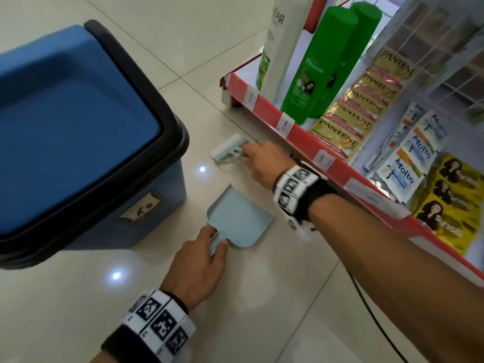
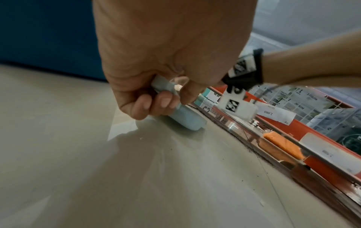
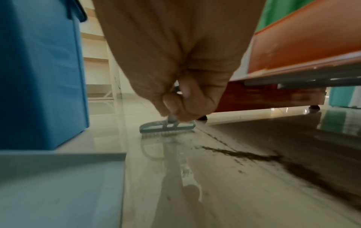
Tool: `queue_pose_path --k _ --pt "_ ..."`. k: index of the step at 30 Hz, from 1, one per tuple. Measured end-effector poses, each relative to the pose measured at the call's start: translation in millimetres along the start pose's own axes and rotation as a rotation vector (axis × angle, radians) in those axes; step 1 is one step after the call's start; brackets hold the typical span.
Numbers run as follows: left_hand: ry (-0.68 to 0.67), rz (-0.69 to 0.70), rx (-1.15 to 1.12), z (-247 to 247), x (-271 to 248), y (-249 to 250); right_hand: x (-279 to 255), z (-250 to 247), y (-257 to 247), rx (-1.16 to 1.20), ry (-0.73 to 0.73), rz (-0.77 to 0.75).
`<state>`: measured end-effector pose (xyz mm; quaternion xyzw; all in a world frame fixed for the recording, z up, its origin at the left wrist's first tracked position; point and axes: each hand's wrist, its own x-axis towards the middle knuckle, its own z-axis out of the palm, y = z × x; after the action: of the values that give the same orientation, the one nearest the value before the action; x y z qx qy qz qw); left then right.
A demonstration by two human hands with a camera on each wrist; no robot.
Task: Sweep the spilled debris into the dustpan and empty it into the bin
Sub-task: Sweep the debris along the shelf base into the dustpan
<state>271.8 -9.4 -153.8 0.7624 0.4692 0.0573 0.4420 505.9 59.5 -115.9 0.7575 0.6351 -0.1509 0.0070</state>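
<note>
A pale blue dustpan (image 1: 239, 217) lies flat on the floor tiles, and my left hand (image 1: 199, 254) grips its handle (image 2: 166, 91). Beyond it my right hand (image 1: 262, 159) holds the handle of a small pale blue brush (image 1: 229, 149), whose bristles (image 3: 168, 133) touch the floor. Dark fine debris (image 3: 244, 154) lies in a streak along the shelf's base, to the right of the brush. The dustpan's edge (image 3: 62, 155) shows at the left in the right wrist view. The blue bin (image 1: 78, 132) with a black rim stands to the left, its lid closed.
A red-edged shop shelf (image 1: 309, 132) runs along the right, holding green shampoo bottles (image 1: 314, 66) and hanging sachets (image 1: 358, 106). Its low base (image 3: 293, 77) hangs just above the floor beside the debris. A black cable (image 1: 377, 323) crosses the floor at the lower right.
</note>
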Motion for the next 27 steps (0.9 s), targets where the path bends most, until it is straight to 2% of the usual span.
queue_pose_path --k 4,7,12,15,17,20,23,25,27 --pt "-0.02 -0.021 0.008 -1.0 2.8 2.1 -69.3 4.1 35.3 -0.081 -0.112 0.075" --pt "-0.038 -0.02 0.027 -2.7 6.8 2.8 -85.2 -2.2 34.9 -0.127 -0.085 0.1" --pt "-0.021 -0.023 0.005 -6.0 5.4 1.5 -21.2 -3.7 0.5 -0.085 0.145 -0.015" --pt "-0.007 -0.038 -0.012 -7.4 0.2 -2.1 13.9 4.1 -3.4 -0.166 0.127 0.125" --pt "-0.007 -0.047 -0.022 -8.1 -2.9 -4.2 16.9 7.5 3.8 -0.201 0.1 0.211" --pt "-0.011 -0.036 -0.024 -6.7 -3.9 -2.8 -9.6 9.0 24.2 -0.176 0.027 0.24" --pt "-0.013 -0.029 -0.04 -3.1 -1.6 2.8 -61.4 10.4 46.6 -0.132 -0.041 0.299" --pt "-0.023 -0.025 -0.047 -0.6 -0.1 7.1 -91.3 8.8 52.2 -0.158 -0.019 0.298" --pt "-0.029 -0.015 -0.043 1.4 0.7 10.4 -99.4 4.8 49.0 -0.156 0.046 0.244"
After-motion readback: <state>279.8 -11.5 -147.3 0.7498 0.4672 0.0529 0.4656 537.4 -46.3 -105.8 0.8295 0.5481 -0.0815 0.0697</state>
